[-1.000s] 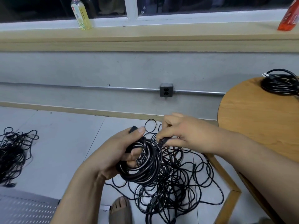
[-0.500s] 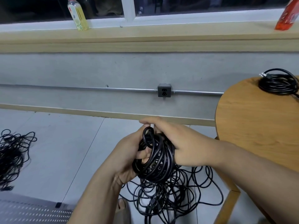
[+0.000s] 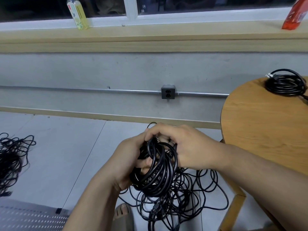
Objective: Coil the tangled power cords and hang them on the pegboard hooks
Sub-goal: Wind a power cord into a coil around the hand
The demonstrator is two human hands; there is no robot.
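The left grip [image 3: 128,157] holds a coil of black cord [image 3: 155,172] in front of the person, above the floor. Its fingers [image 3: 146,164] are curled through the middle of the loops. The right grip [image 3: 183,147] is closed over the top of the same coil, with its fingers bent down round the upper strands. The two touch at the fingertips above the coil.

Loose cord hangs from the coil into a tangled heap [image 3: 183,202] on the tiled floor [image 3: 66,155] right below it. A plug end [image 3: 155,211] lies in the heap. A sandalled foot [image 3: 123,212] shows just left of the heap.

A second tangle [image 3: 11,160] of black cord lies on the floor well to the left. A grey perforated panel [image 3: 25,217] lies at the lower left corner.

To the right stands a round wooden bench [image 3: 258,130], and a finished coil [image 3: 286,84] with its plug sticking out rests on the far side of it. A wall socket [image 3: 168,94] sits on a metal pipe along the grey wall. On the window ledge [image 3: 166,33] stand a yellow bottle [image 3: 78,14] on the left and a red packet [image 3: 295,15] on the right.
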